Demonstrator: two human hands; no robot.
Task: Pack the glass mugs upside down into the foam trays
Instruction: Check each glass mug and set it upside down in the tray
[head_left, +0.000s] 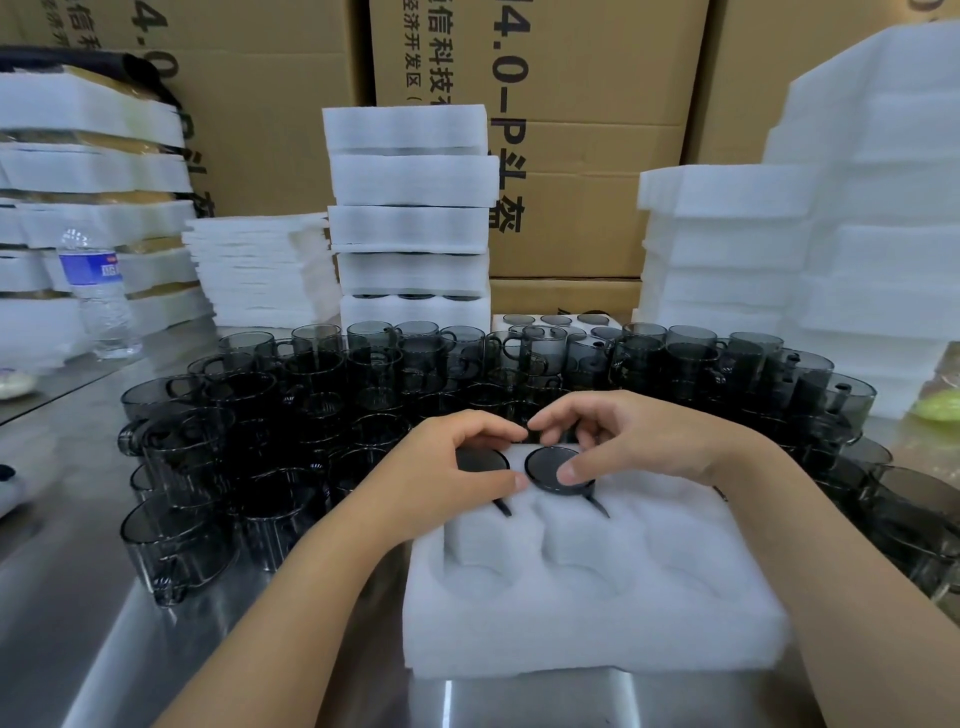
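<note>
Two in: left mug and middle mug sat bottoms-up in the foam tray, cartons printed "4.0-P" behind.
My left hand curled round the left mug's base, my right hand pinched the middle one's edge, fingertips nearly meeting. Loose mugs crowded the table beyond, too many to count.

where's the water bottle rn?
Head view, far left: the water bottle stands upright on the steel table, beside the left stack of foam trays, behind-left of the loose glass mugs.
</note>
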